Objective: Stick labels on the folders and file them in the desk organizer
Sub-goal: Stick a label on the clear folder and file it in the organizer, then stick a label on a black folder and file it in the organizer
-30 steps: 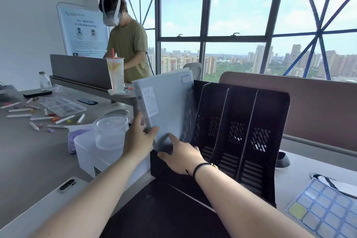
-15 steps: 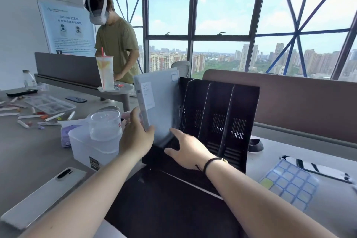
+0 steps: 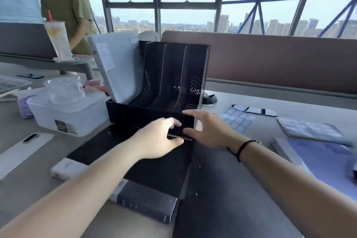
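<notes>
Both hands sit at the organizer's (image 3: 154, 83) front lip. Left hand (image 3: 158, 139) has fingers loosely curled, right hand (image 3: 210, 131) spread, neither actually gripping anything. Folder (image 3: 119, 63) leans in the leftmost slot.

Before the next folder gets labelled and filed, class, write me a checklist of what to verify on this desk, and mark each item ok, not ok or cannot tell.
1. First folder stands in the leftmost slot of the organizer: ok.
2. Its spine label is stuck on: ok; the writing is too blurred to read.
3. The other three slots are free: ok.
4. Both hands are free: left hand and right hand hold nothing: ok.
5. Label sheet lies right of the organizer: ok.
6. Next folder, blue, lies flat at the right: ok; whether it is already labelled: cannot tell.
</notes>
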